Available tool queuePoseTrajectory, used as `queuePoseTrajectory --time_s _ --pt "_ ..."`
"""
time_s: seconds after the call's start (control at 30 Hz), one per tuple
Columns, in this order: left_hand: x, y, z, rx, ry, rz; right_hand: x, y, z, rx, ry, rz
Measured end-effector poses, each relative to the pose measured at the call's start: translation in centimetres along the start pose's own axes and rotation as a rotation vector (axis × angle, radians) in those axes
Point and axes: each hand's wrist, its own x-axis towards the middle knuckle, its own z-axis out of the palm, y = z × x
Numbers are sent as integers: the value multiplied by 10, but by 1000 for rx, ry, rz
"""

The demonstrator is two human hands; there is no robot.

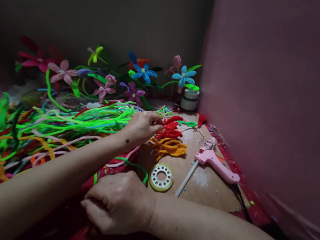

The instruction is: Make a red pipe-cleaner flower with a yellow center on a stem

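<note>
Reaching forward, the left hand [142, 127] pinched red petals [171, 127] above orange petals [169, 146]; the right hand [120, 203] rested closed near the tape ring [162, 177].

dim room, light low | dark grey-brown back wall [105, 4] fades into shadow on the left | matte pink side wall [278, 74] rises on the right, meeting it at a corner | red patterned cloth [244, 183] along the pink wall's foot | brown wooden board [209, 190] lying on that cloth
</note>
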Motion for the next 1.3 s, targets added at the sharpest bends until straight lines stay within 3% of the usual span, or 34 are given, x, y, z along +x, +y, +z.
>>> queuePoseTrajectory --time_s 0.13,0.27,0.6,0.83,1.0,1.3 --pt "15 -7 22 107 -22 20 0 0 -1 8 -7 11" --pt "16 -11 35 209 -39 44 0 3 -2 19 3 31" --pt "7 -7 35 240 -75 107 1 2 -2 19 4 31" --pt "9 -10 38 128 -124 85 2 2 -3 29 -33 59" --pt "14 -15 39 -29 -160 -6 2 1 -5 11 -43 60" --pt "11 -14 28 -307 -73 -112 2 1 -8 23 -69 86"
